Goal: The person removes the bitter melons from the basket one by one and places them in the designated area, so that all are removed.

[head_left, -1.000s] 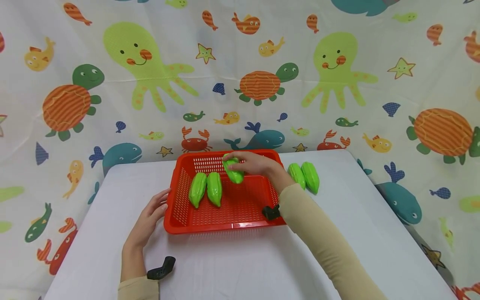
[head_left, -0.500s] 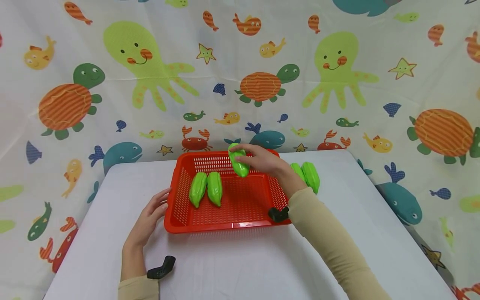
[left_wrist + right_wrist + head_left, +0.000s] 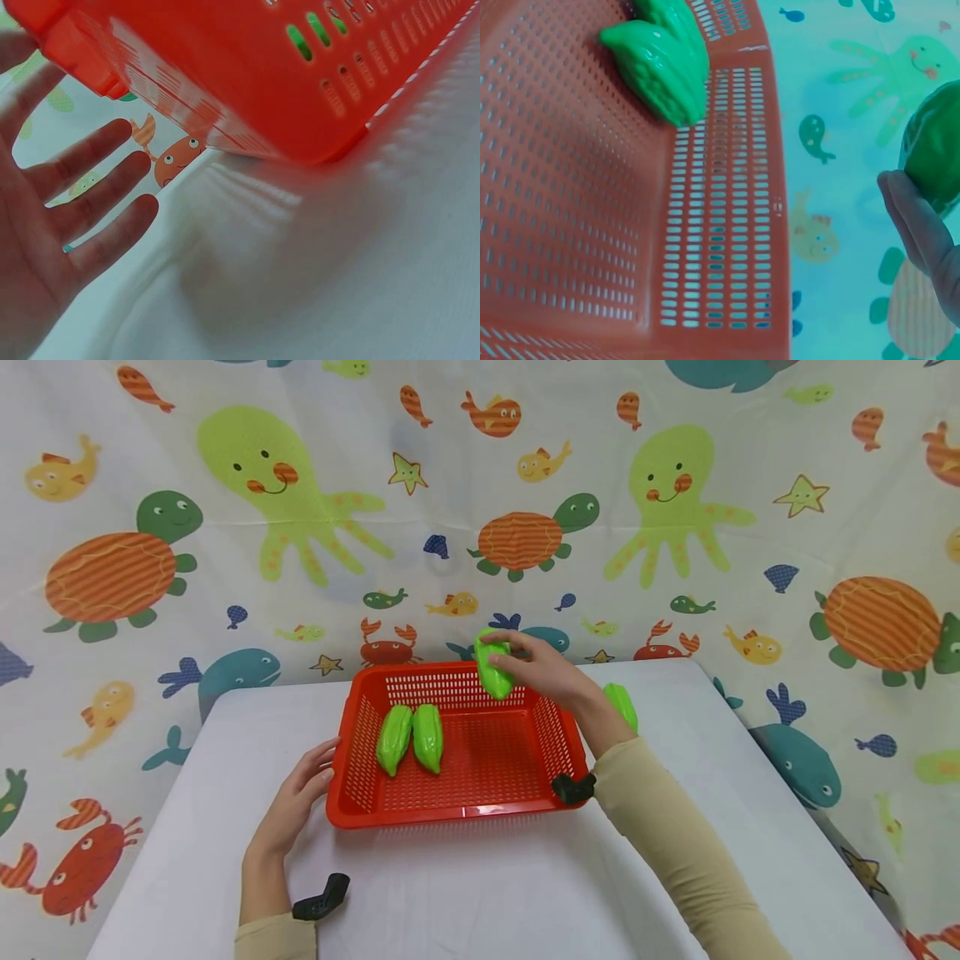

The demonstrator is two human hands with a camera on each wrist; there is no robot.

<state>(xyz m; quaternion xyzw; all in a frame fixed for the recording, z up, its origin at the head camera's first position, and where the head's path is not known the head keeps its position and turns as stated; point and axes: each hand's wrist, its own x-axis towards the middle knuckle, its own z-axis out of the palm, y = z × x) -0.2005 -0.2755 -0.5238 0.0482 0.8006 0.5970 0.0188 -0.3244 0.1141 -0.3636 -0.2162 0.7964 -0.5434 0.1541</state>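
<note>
My right hand [image 3: 543,670] pinches a glossy green bitter melon [image 3: 492,672] between thumb and fingers, raised at the back rim of the red basket [image 3: 465,812]. In the right wrist view the held bitter melon is partly cut off by the frame's edge. Two more bitter melons [image 3: 395,740] lie side by side in the basket's left half. My left hand [image 3: 294,802] is at the basket's left side, fingers spread and fairly straight, fingertips right at the rim. The left wrist view shows the palm and fingers [image 3: 105,225] beside the basket wall.
Another green bitter melon [image 3: 621,703] lies on the white table [image 3: 720,752] to the right, partly behind my right forearm. A cloth printed with sea animals [image 3: 450,460] hangs behind the table. Black wrist mounts [image 3: 322,897] sit on both wrists.
My right hand has moved up, back and to the right, carrying the bitter melon from over the basket toward its back rim. My forearm now hides one bitter melon at the right. Left hand stays put.
</note>
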